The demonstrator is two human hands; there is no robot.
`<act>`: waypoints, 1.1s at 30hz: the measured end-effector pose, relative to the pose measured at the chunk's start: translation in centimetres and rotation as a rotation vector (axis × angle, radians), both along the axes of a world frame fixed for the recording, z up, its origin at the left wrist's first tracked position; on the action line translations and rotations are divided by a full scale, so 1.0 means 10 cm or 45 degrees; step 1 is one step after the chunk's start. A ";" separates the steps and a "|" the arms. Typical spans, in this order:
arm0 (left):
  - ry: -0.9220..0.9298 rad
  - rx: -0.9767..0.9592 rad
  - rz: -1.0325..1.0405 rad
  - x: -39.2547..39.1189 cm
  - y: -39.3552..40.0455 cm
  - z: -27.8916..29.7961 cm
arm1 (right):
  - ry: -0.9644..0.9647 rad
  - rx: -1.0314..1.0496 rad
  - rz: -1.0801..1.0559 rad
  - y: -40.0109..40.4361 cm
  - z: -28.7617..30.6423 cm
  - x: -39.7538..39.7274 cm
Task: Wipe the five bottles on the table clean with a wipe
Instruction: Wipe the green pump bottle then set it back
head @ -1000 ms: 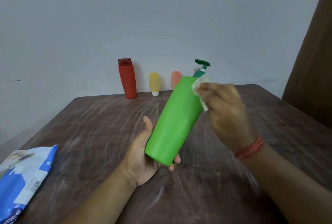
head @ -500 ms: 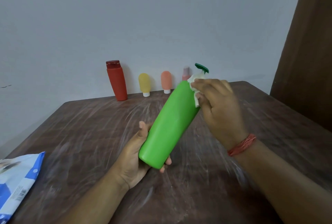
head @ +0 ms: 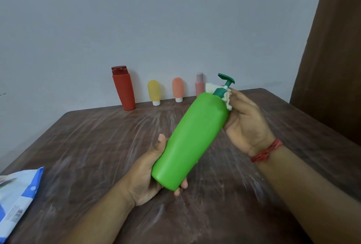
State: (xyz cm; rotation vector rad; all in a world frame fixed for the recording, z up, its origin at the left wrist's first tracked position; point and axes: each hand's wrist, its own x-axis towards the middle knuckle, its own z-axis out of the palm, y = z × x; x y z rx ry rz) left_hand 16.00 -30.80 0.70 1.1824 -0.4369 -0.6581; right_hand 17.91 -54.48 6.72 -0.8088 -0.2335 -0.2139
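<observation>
From my feed, the left hand [head: 148,175] grips the base of the green pump bottle [head: 192,138], thumb up its near side and fingertips curling under, holding it tilted above the middle of the brown table [head: 93,146] with the dark green pump [head: 224,84] pointing up and away. The right hand [head: 246,120] is wrapped round the bottle's shoulder from the right, pressing a white wipe [head: 227,101] against the neck; most of the wipe is tucked behind the bottle and fingers, so I see only 2 ragged bits. Along the far table edge, against the grey wall, stand 4 more bottles: a red one [head: 124,89], a yellow one [head: 154,92], an orange one [head: 177,89] and a pink one [head: 199,85], the last partly covered by the green bottle's top. A wide stretch of tabletop lies between them and the hands. A blue and white wipes packet [head: 17,195] is cut off at the left edge; its print and barcode are too blurred to read. No bottle shows a legible label. A red thread band [head: 266,151] circles the right wrist.
</observation>
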 end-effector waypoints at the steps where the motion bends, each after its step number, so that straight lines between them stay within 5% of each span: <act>1: 0.009 0.005 -0.022 0.00 0.00 0.00 | -0.020 0.029 0.072 -0.02 -0.01 -0.01; 6: 0.021 -0.011 -0.039 0.00 0.03 -0.01 | -0.026 -0.087 -0.010 -0.03 -0.02 0.03; 11: -0.003 -0.016 0.050 -0.01 0.00 0.00 | 0.075 -0.362 -0.431 -0.05 -0.06 0.09; 16: -0.058 0.084 0.034 -0.03 -0.05 0.02 | 0.073 -0.053 -0.754 -0.37 0.05 0.18; 21: -0.069 0.123 0.042 -0.02 -0.06 0.01 | -0.108 -0.567 -0.658 -0.32 0.01 0.22; 26: -0.044 0.069 0.084 -0.01 -0.04 -0.01 | 0.003 -0.552 -0.661 -0.27 -0.06 0.23; 30: -0.049 0.059 0.084 0.00 -0.04 -0.02 | -0.037 -0.851 -0.836 -0.34 -0.09 0.24; 33: -0.043 0.070 0.069 0.00 -0.02 -0.02 | -0.059 -0.886 -0.696 -0.38 -0.06 0.22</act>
